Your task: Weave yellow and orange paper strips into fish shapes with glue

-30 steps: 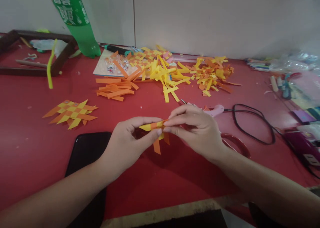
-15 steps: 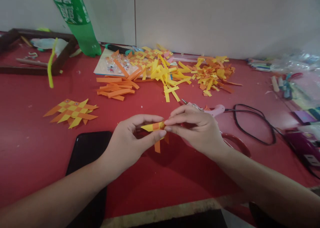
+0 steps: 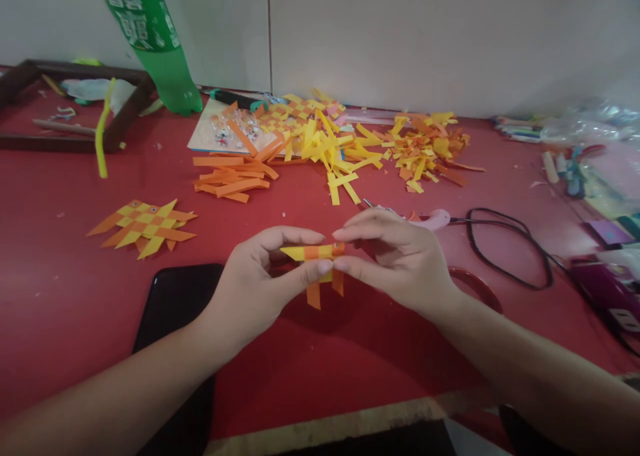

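Observation:
A small woven fish of orange and yellow paper strips [image 3: 320,251] is held over the red table, with a small eye near its right end and loose strips hanging below. My left hand [image 3: 267,269] is closed on it, thumb in front and fingers behind. My right hand [image 3: 400,253] is curled round the right end, thumb at the lower edge and fingertips just above; part of its grip is hidden. Finished-looking woven paper fish [image 3: 150,226] lie overlapping to the left. Behind my right hand lies a pink glue gun [image 3: 434,220] with a black cord.
Orange strips [image 3: 235,176], yellow strips [image 3: 325,143] and a heap of paper scraps [image 3: 430,146] lie toward the wall. A green bottle [image 3: 165,56] stands behind a brown frame [image 3: 135,103]. A black phone-like slab [image 3: 170,309] lies under my left forearm. Plastic bags [image 3: 590,126] crowd the right.
My right thumb and fingers have spread from a pinch at the fish's right end, uncovering the eye there. My left hand keeps its hold, with the fish turned slightly.

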Action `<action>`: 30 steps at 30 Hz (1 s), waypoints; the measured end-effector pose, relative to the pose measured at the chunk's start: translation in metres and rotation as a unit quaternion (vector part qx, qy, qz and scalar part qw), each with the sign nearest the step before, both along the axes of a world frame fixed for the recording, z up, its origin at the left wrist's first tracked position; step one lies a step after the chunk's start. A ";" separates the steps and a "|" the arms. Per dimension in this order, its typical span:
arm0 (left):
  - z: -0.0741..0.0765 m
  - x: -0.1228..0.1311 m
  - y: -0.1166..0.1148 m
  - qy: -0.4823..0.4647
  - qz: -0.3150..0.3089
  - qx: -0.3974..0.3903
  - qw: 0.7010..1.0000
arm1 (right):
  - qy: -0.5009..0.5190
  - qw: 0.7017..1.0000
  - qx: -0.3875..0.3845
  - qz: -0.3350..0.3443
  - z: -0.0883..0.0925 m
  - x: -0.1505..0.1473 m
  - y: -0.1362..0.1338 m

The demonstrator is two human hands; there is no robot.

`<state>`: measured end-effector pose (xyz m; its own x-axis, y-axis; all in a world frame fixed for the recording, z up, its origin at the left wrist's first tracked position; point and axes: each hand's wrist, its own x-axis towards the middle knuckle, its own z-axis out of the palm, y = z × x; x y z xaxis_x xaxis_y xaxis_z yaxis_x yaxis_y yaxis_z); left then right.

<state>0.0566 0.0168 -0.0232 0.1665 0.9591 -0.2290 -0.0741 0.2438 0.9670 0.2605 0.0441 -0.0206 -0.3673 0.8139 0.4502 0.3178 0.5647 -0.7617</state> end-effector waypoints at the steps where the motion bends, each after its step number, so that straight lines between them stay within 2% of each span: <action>1: 0.000 0.000 0.000 0.003 0.006 0.003 1.000 | 0.008 1.000 -0.003 0.003 0.000 0.000 0.000; 7: -0.001 0.001 0.000 -0.033 0.006 0.001 0.999 | 0.025 1.000 0.006 0.009 0.000 0.000 -0.003; 13: -0.001 0.001 0.001 -0.024 0.006 0.001 1.000 | -0.055 0.994 0.090 -0.015 0.005 -0.001 -0.002; 23: 0.005 0.003 0.001 0.072 0.022 0.046 0.996 | -0.198 0.940 0.276 -0.046 0.002 0.003 0.002; 30: 0.003 0.002 0.001 0.084 0.014 0.052 0.995 | -0.215 0.910 0.350 -0.044 0.004 0.003 0.002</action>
